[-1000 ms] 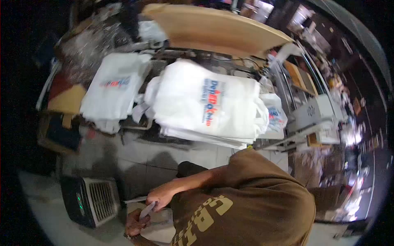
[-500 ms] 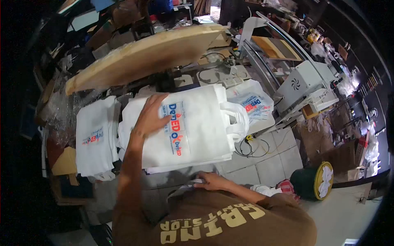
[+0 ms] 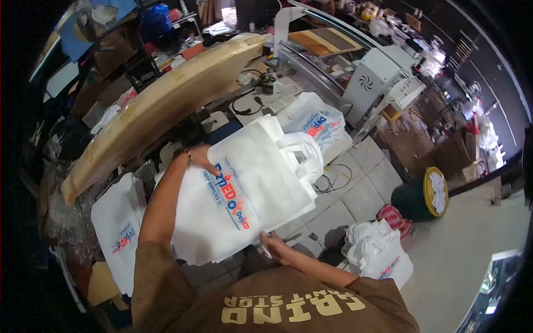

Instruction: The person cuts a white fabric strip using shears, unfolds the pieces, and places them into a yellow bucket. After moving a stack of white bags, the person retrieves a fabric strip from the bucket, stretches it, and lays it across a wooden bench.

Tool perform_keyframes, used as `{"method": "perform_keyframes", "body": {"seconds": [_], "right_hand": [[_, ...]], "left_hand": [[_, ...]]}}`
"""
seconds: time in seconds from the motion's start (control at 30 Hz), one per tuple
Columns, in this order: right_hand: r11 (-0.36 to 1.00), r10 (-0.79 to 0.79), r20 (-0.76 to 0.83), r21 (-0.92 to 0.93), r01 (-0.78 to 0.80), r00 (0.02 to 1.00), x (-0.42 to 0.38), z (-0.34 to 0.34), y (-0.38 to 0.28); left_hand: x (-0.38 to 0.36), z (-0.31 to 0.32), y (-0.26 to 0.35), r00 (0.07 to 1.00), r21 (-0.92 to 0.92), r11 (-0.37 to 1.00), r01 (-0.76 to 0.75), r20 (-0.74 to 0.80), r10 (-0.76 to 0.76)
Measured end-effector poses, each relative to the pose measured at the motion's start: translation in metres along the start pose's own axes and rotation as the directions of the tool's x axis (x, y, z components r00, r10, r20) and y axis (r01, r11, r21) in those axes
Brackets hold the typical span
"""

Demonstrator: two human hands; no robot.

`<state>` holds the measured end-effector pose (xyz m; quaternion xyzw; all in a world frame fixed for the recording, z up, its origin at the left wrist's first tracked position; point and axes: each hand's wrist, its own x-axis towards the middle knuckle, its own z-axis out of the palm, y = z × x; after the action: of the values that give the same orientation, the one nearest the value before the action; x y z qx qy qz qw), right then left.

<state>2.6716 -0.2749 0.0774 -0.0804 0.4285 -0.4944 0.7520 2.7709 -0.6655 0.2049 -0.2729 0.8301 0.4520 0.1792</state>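
A stack of white printed tote bags [image 3: 233, 166] lies before me with its handles to the right and blue and red lettering on the top bag. My left hand [image 3: 201, 158] grips the far left edge of this stack, its thumb on top near the print; the other fingers are partly hidden. At the stack's near edge, my right hand [image 3: 276, 249] is closed, with a small whitish piece showing at its fingers that I cannot identify. A second pile of white bags [image 3: 119, 222] sits to the left.
Behind the stack leans a long tan padded board [image 3: 161, 100]. More printed bags [image 3: 313, 119] lie beyond the handles, near a grey-white machine [image 3: 369, 77]. To the right are a green bin [image 3: 412, 195] and white bags [image 3: 377, 250] by the tiled floor [image 3: 366, 191]. Cables [image 3: 338, 180] trail there.
My left hand has slid from the top of the stack to its far left edge. My right hand has come up to the near edge. The view has turned, and the stack appears tilted.
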Motion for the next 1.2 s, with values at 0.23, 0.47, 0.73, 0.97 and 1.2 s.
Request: {"method": "perform_keyframes", "body": {"seconds": [0.23,0.47,0.73,0.97,1.2], "right_hand": [[0.989,-0.138,-0.169,-0.071,0.127,0.976,-0.001,0.023,0.035],[0.973,-0.226,-0.452,-0.145,0.179,0.863,-0.007,0.068,0.009],[0.977,-0.171,-0.364,0.056,0.205,0.916,-0.011,0.047,0.010],[0.982,-0.091,-0.249,0.139,0.128,0.964,-0.007,0.023,0.015],[0.987,-0.149,-0.263,0.024,0.160,0.953,-0.006,0.027,0.011]], "left_hand": [[0.010,0.018,-0.028,0.947,0.229,0.964,0.139,-0.317,-0.061],[-0.006,0.007,-0.009,0.989,0.193,0.974,0.118,-0.112,-0.097],[-0.016,0.013,-0.013,0.954,-0.081,0.957,0.279,0.136,-0.267],[-0.033,0.027,0.008,0.962,0.249,0.931,0.268,-0.127,-0.242],[-0.029,0.031,0.004,0.941,0.214,0.926,0.312,-0.203,-0.270]]}}
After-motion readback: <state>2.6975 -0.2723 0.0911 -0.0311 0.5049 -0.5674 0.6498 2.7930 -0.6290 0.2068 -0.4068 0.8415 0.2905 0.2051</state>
